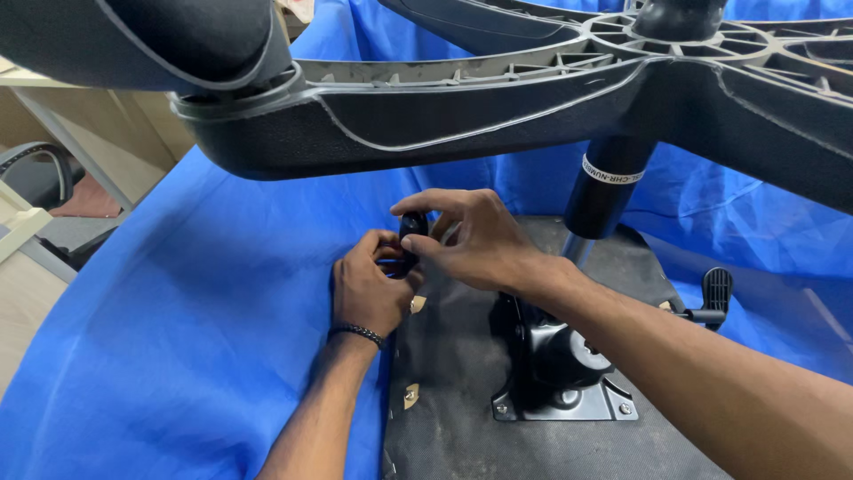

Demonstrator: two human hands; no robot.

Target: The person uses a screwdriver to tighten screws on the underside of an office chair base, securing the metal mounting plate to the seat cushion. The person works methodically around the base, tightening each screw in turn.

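Two hands meet over one small black knob point(413, 226) at the left edge of an upturned chair seat point(462, 356), and everything turns on how that knob sits between them. From the left, blue cloth point(178, 338) covers the work surface and runs under the seat. Next comes the left hand point(369, 289), a dark beaded bracelet point(355, 333) at its wrist, curled closed from below with its fingers wrapped around the lower part of the knob or the dark piece under it; which of the two I cannot tell. The knob stands just above this hand, its long axis roughly upright and tipped slightly toward the seat edge. The right hand point(471, 240) reaches in from the right and from above, thumb and forefinger pinched on the knob's top, the other fingers loosely spread. Both hands touch it, the left nearer its base. Farther right, the metal tilt plate point(560, 391) is bolted to the seat, the gas cylinder point(609, 191) rises from it to the star base point(498, 98) overhead, and a black lever handle point(715, 293) sticks out well apart from the hands.
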